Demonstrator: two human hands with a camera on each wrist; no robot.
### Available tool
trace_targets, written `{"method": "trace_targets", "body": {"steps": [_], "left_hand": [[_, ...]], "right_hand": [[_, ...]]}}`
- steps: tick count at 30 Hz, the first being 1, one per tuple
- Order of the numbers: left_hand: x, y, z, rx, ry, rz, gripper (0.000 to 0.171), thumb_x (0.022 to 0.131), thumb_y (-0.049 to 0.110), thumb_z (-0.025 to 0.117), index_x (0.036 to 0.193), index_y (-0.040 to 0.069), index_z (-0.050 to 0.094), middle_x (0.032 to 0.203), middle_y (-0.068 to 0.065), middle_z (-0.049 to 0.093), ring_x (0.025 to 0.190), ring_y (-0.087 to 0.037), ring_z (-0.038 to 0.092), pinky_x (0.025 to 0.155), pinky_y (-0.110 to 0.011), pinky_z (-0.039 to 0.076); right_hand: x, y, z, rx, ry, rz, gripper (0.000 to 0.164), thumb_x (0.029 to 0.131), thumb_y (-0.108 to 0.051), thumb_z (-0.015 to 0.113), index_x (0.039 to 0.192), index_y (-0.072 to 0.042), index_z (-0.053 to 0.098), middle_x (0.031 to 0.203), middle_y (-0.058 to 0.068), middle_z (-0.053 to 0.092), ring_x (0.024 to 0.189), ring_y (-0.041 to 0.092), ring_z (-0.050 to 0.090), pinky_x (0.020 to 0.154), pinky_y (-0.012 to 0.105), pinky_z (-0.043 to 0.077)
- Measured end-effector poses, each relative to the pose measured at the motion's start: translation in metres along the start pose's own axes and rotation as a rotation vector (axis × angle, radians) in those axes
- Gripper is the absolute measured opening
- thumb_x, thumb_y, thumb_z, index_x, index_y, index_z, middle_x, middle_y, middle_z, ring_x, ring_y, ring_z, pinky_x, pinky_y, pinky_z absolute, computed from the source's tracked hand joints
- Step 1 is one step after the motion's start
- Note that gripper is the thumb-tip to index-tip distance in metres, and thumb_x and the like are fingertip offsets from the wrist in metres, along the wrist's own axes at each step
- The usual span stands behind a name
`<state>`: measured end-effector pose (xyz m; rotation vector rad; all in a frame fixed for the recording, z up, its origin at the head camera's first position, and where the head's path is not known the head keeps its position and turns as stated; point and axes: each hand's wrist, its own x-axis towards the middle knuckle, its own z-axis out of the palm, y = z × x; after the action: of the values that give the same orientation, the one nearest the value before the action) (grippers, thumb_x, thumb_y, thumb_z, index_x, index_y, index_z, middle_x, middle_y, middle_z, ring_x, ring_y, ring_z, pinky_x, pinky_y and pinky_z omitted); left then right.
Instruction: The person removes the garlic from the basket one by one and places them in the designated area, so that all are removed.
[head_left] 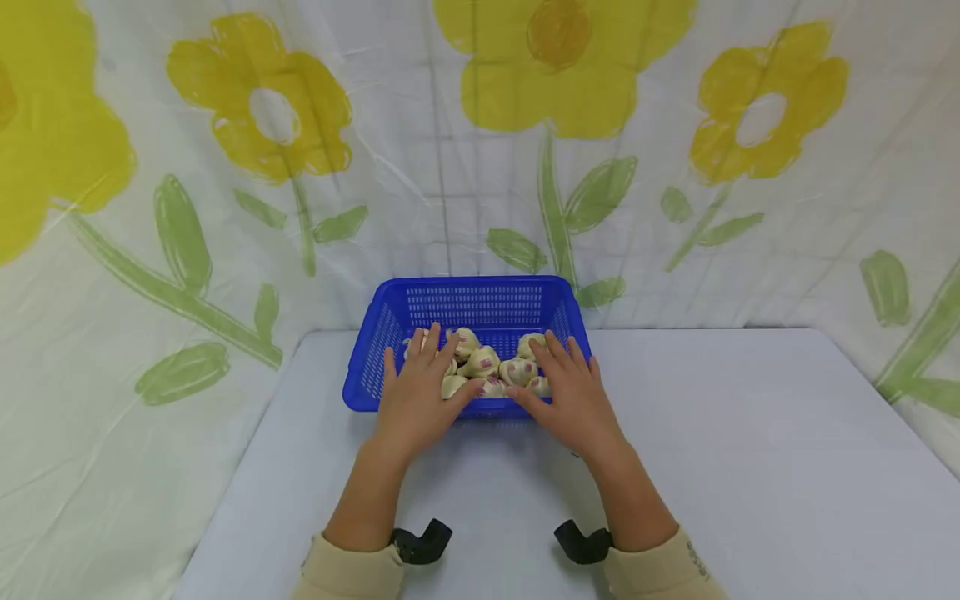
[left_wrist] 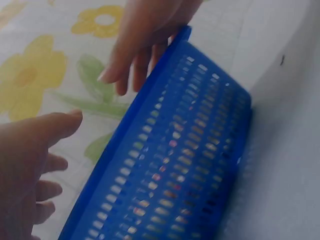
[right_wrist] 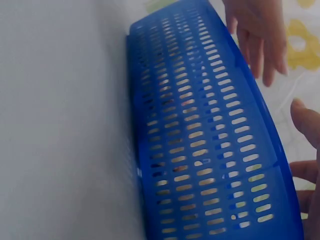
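Note:
A blue plastic basket [head_left: 480,287] with slotted walls stands toward the back of the table, holding several garlic bulbs [head_left: 480,362] with purplish marks. Over its front left part my left hand [head_left: 422,392] reaches with fingers spread, hiding some bulbs. My right hand [head_left: 573,398] spreads its fingers likewise over the front right part. Both thumbs point inward above the near rim. In the left wrist view, the left hand [left_wrist: 30,170] is above the basket's rim [left_wrist: 125,120], nothing between its fingers. The right wrist view shows the right hand [right_wrist: 309,165] beside the rim, also holding nothing.
The basket stands on a white table [head_left: 712,433], close to its back edge. Behind hangs a pale curtain [head_left: 405,167] printed with yellow flowers. A black curved band end [head_left: 423,542] shows at the left wrist, and another [head_left: 583,542] at the right.

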<state>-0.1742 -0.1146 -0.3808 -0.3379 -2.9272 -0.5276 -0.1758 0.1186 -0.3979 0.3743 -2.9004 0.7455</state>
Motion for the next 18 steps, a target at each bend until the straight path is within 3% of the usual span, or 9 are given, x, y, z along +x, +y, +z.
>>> {"method": "trace_targets", "body": {"steps": [6, 9, 13, 18], "left_hand": [[-0.004, -0.039, -0.019, -0.128, 0.042, 0.015, 0.075, 0.093, 0.064, 0.047, 0.154, 0.022, 0.034, 0.164, -0.007, 0.020, 0.153, -0.031, 0.012, 0.119, -0.066, 0.002], [-0.008, -0.066, -0.025, -0.198, 0.075, -0.001, 0.071, 0.094, 0.059, 0.052, 0.152, 0.021, 0.039, 0.163, -0.006, 0.023, 0.151, -0.037, 0.018, 0.118, -0.067, 0.012], [-0.011, -0.099, -0.027, -0.239, 0.134, -0.028, 0.064, 0.094, 0.053, 0.056, 0.148, 0.019, 0.047, 0.160, -0.005, 0.033, 0.146, -0.039, 0.030, 0.113, -0.065, 0.029], [-0.015, -0.129, -0.021, -0.247, 0.148, -0.059, 0.054, 0.097, 0.039, 0.056, 0.145, 0.014, 0.050, 0.153, -0.007, 0.044, 0.141, -0.036, 0.040, 0.111, -0.059, 0.036]], "right_hand": [[0.001, -0.001, 0.002, 0.034, -0.007, -0.003, 0.080, 0.091, -0.068, 0.047, 0.154, -0.022, 0.034, 0.163, 0.007, 0.024, 0.151, 0.038, 0.015, 0.120, 0.064, 0.009], [0.001, 0.000, 0.003, 0.041, -0.005, -0.014, 0.078, 0.092, -0.065, 0.050, 0.154, -0.020, 0.036, 0.162, 0.009, 0.026, 0.151, 0.039, 0.018, 0.120, 0.064, 0.010], [0.001, 0.002, 0.004, 0.034, 0.002, -0.025, 0.075, 0.092, -0.061, 0.054, 0.152, -0.018, 0.039, 0.161, 0.011, 0.029, 0.149, 0.040, 0.020, 0.119, 0.065, 0.011], [0.000, 0.001, 0.004, 0.022, 0.004, -0.029, 0.075, 0.092, -0.063, 0.052, 0.151, -0.018, 0.041, 0.160, 0.010, 0.031, 0.150, 0.039, 0.021, 0.119, 0.065, 0.011]]}}
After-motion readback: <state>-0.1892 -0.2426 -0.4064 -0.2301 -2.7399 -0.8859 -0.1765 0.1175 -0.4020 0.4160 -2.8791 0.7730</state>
